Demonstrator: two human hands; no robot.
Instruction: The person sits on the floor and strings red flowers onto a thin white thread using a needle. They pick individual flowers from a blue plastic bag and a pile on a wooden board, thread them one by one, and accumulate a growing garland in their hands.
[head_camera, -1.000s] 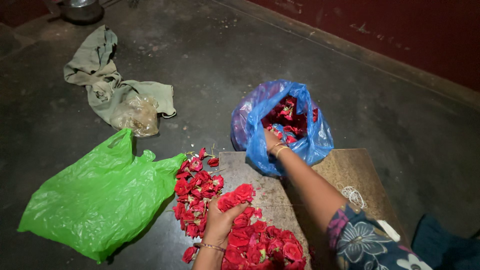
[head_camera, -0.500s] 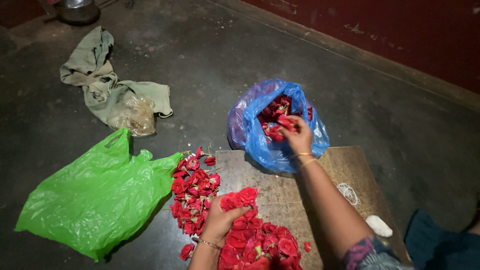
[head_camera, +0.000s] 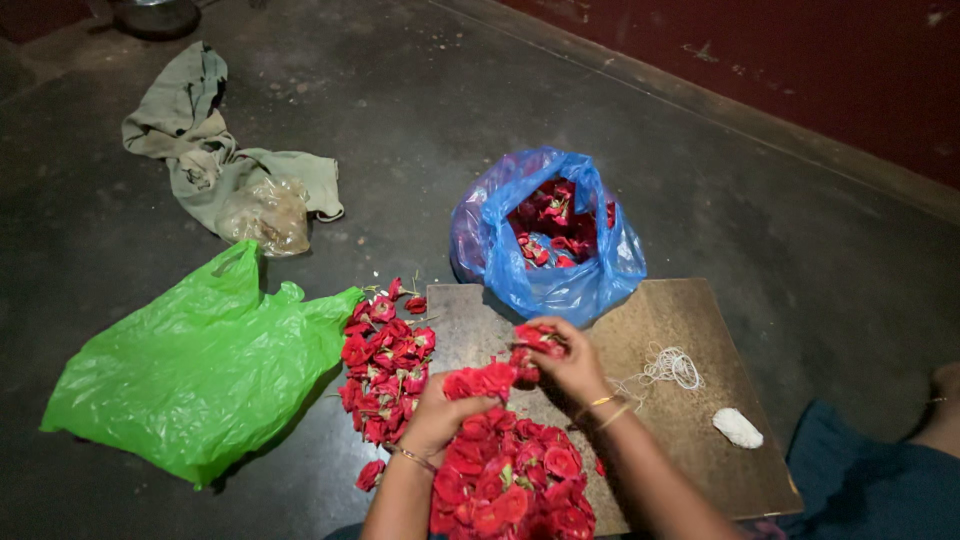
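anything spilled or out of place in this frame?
Mostly tidy. Loose red roses lie scattered off the wooden board onto the bare floor beside the green plastic bag. A crumpled grey-green cloth lies on the floor with a clear bag on it. No damage shows.

We had our left hand (head_camera: 432, 415) and right hand (head_camera: 570, 365) close together over the board (head_camera: 680, 420), each with roses in it. A heap of roses (head_camera: 510, 485) lay just below both hands, on the board's near end. A second spread of roses (head_camera: 385, 375) lay on the floor (head_camera: 800, 250) just left of the left hand, with an empty bag (head_camera: 200, 365) further left. Beyond the right hand sat an open bag (head_camera: 545, 240) with roses in it. Right of that hand, string (head_camera: 670, 365) and a small wad (head_camera: 737, 428) rested on the board. A cloth (head_camera: 215, 165) lay far beyond the left hand.
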